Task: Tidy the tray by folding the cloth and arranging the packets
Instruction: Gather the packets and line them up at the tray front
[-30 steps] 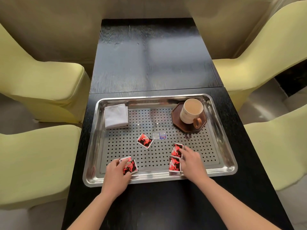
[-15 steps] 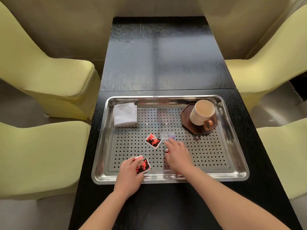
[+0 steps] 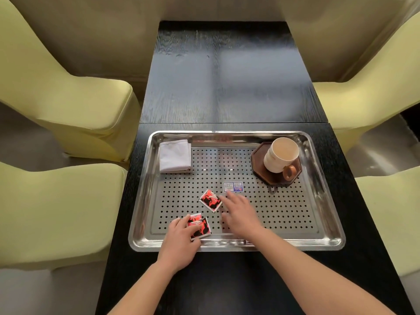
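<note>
Nearest the tray's [image 3: 236, 245] front rim, the left hand [image 3: 180, 241] lies flat on a small stack of red packets [image 3: 200, 227], fingers pressing down on top, not pinching; likely pinning the pile so it stays squared while more get added. Just past it, the right hand [image 3: 241, 214] is over the tray floor, fingers spread and loose, gripping nothing visible; whether anything sits under the palm, can't tell. Its fingertips are just beside a lone red packet [image 3: 210, 200] lying skewed toward tray centre, so the reach looks aimed at sliding that one back to the stack. Slightly beyond, still near centre, a blue-white packet [image 3: 233, 186] lies flat, untouched. At the tray's far left corner the cloth [image 3: 174, 156] is already folded into a neat square, so that half looks done. At the far right corner a mug [image 3: 281, 155] stands upright on a dark coaster [image 3: 276, 163], clear of the hands. Tray sits on a black table [image 3: 227, 76].
</note>
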`<state>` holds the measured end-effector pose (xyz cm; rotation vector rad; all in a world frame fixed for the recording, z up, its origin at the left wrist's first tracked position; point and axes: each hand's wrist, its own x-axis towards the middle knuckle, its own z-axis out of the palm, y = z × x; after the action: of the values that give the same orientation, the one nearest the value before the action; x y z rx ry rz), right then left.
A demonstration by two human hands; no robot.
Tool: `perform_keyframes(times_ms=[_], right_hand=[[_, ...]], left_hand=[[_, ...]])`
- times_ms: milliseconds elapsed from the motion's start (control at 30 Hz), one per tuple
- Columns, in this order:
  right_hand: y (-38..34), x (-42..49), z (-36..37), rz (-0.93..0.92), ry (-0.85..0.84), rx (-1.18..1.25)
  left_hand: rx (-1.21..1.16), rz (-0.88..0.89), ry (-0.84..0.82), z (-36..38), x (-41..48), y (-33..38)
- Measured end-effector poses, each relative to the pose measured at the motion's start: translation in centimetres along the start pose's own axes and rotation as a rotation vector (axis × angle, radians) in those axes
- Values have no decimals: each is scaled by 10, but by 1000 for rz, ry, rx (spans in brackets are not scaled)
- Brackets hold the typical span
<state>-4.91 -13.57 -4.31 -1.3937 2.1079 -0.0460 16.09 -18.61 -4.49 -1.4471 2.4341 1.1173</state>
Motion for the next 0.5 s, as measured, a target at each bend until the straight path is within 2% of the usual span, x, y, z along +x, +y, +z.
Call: perform_keyframes(times_ms=[67,133,267,367,500], right_hand=[[17,-13,0,114,131,110],[32,-28,5,197,160,104],[26,-44,27,89,91,-84],[19,-45,30,25,64,-94],[38,-60,21,127,237,30]], left_hand=[[-26,2,22,-2,-2,-6],[-31,-18,46,-2,-3,-10],[15,-25,46,1,-3,-4],[44,-1,8,0,-3,-1],[-3,-25,37,-2,-5,-4]])
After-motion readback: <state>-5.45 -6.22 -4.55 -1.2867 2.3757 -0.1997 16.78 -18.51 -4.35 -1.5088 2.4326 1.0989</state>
